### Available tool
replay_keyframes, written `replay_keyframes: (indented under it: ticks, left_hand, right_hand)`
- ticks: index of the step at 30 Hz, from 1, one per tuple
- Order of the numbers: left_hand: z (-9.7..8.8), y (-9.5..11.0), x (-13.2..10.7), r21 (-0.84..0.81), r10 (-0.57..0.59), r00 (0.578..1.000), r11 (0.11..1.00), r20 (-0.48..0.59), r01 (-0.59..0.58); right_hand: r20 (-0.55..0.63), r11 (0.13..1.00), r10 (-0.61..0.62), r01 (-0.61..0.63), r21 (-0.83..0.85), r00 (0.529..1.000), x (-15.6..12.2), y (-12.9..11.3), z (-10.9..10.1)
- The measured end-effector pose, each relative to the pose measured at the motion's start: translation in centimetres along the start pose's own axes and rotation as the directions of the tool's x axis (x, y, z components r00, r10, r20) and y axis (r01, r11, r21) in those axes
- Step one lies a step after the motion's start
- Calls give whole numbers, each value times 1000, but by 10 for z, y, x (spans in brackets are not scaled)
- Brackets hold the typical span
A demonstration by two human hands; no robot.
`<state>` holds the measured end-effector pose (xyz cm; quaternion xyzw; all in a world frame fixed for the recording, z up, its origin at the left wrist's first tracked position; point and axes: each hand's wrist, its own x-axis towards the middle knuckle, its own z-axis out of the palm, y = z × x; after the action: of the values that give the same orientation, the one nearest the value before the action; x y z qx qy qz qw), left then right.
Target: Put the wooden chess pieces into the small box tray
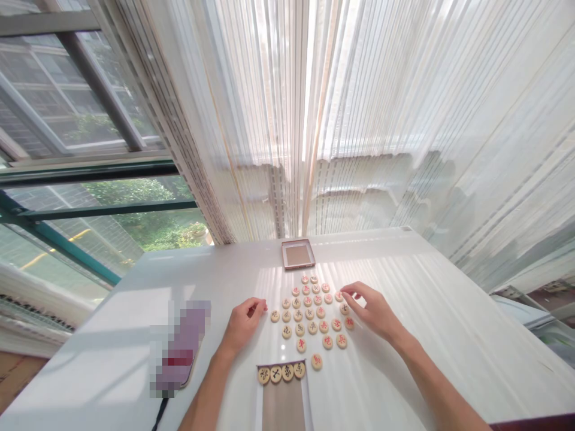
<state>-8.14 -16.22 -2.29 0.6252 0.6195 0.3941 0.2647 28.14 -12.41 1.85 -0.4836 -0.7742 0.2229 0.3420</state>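
Observation:
Xiangqi pieces, round pale wooden discs with red or black characters, lie in slanting rows on the white table. My right hand [372, 306] is at the right side of these rows. Its thumb and fingertips come together at the edge of a red-marked xiangqi piece [339, 296], which appears to rest on the table. To the left of the rows, my left hand [245, 318] rests with curled fingers, and nothing shows in them. Nearer me, a row of black-marked xiangqi pieces [287, 373] sits at the far end of an open box [284, 407]. One red piece [317, 361] lies beside it.
A square box lid [299, 240] lies beyond the pieces. On the left is a blurred-out purple object [186, 341] with a black cord [160, 413]. Sheer curtains [359, 120] hang behind the table [449, 311], and a window [90, 120] stands at the left.

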Motion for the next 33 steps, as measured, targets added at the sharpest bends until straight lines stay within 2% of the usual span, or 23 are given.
replay_keyframes:
  ticks: [6,10,16,19,25,29,33]
  left_hand:
    - [2,0,0,-2,26,999,1000,19,-26]
    - [2,-1,0,5,28,999,1000,24,-28]
    - [1,-1,0,8,32,999,999,37,-33]
    - [1,-1,1,8,33,999,999,40,-33]
    - [0,0,0,8,27,999,1000,46,-28]
    - [1,-1,0,6,20,999,1000,47,-20]
    - [1,-3,2,7,15,999,1000,35,-15]
  right_hand:
    - [37,999,-41,41,1,998,44,8,16]
    - [99,996,-87,87,1,991,50,5,23]
    - [161,987,-159,161,-1,974,18,-18,26]
    - [175,987,-159,161,6,972,1,-18,21]
    - [49,996,-36,40,-74,998,-15,20,-1]
    - [102,985,-92,106,-138,991,-28,42,-2]
    - [131,959,-174,198,-201,976,-39,49,3]
